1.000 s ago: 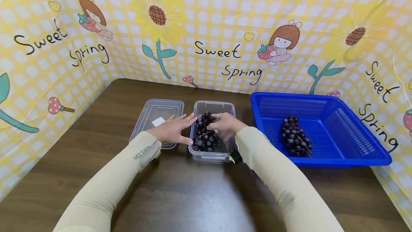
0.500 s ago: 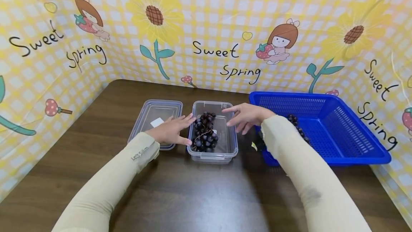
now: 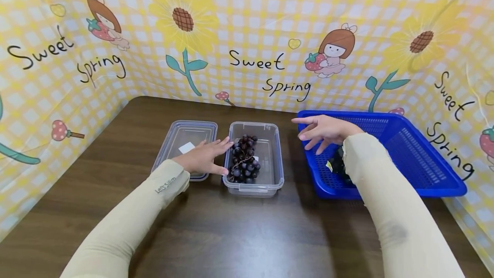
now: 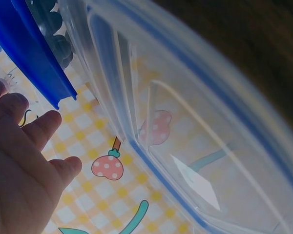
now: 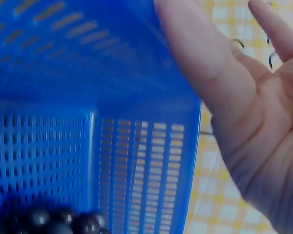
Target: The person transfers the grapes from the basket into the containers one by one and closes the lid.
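While the left hand (image 3: 202,160) rests flat with straight fingers on the clear plastic lid (image 3: 181,136), touching the rectangular clear plastic container (image 3: 270,170) holding a bunch of dark purple grapes (image 3: 243,162), the right hand (image 3: 324,131) hovers spread and empty over the blue perforated plastic basket (image 3: 424,166); a second dark grape bunch (image 5: 53,219) lies below its fingers, apart.

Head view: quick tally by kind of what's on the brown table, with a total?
Clear plastic containers: 1
Clear plastic lids: 1
Blue perforated plastic baskets: 1
Dark purple grape bunches: 2, one in the container, one in the basket, partly hidden by the right sleeve
Total: 5
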`<state>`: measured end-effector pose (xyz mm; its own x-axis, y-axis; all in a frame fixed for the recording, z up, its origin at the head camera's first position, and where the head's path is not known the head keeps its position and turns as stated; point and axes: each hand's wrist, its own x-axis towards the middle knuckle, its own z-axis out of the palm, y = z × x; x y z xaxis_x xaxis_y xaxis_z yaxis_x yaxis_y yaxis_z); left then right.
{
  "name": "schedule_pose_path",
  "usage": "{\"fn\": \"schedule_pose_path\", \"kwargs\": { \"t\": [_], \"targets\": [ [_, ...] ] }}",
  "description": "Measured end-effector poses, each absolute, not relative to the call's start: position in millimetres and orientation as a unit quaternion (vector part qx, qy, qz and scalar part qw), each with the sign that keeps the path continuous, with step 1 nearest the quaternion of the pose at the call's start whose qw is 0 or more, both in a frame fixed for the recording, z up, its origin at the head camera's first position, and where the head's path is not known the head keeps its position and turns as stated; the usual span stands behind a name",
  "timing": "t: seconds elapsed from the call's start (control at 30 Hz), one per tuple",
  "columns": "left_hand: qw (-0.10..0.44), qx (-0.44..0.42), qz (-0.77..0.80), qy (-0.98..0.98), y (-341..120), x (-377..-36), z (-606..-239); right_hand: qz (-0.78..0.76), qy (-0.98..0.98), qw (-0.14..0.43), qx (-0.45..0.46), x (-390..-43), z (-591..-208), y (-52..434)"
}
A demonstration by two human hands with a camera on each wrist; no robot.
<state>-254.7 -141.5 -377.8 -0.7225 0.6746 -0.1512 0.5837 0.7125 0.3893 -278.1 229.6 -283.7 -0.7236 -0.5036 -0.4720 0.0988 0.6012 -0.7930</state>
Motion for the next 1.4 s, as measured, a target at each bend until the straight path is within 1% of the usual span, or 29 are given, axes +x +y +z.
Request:
{"fn": "schedule_pose_path", "kwargs": {
  "t": [0.13, 0.23, 0.5, 0.7, 0.8, 0.97, 1.1, 1.23, 1.4],
  "targets": [
    [0.145, 0.339, 0.153, 0.917, -142.9, -253.8, -376.0, -0.449, 0.839, 0.289, -0.107, -278.1, -285.6, 240.0],
    [0.146, 0.338, 0.150, 0.917, -143.4, -253.5, -375.2, -0.453, 0.845, 0.269, -0.090, -277.2, -287.5, 251.8],
    [0.152, 0.335, 0.151, 0.918, -141.7, -251.8, -373.3, -0.425, 0.835, 0.340, -0.075, -270.2, -287.3, 295.9],
    [0.157, 0.347, 0.149, 0.912, -136.4, -252.4, -375.7, -0.436, 0.823, 0.362, -0.039, -258.6, -293.8, 339.0],
    [0.160, 0.345, 0.144, 0.913, -136.9, -252.3, -376.2, -0.441, 0.819, 0.365, -0.032, -257.4, -297.9, 352.4],
    [0.156, 0.344, 0.143, 0.915, -138.5, -251.5, -374.0, -0.451, 0.812, 0.370, -0.033, -261.4, -304.7, 360.0],
    [0.154, 0.346, 0.144, 0.914, -138.9, -252.1, -373.4, -0.445, 0.809, 0.384, -0.032, -263.3, -310.0, 361.6],
    [0.153, 0.345, 0.145, 0.915, -140.5, -252.0, -373.7, -0.425, 0.816, 0.392, -0.031, -264.4, -312.9, 361.9],
    [0.145, 0.338, 0.140, 0.919, -143.7, -251.0, -371.9, -0.371, 0.845, 0.383, -0.035, -266.0, -320.1, 358.6]
  ]
}}
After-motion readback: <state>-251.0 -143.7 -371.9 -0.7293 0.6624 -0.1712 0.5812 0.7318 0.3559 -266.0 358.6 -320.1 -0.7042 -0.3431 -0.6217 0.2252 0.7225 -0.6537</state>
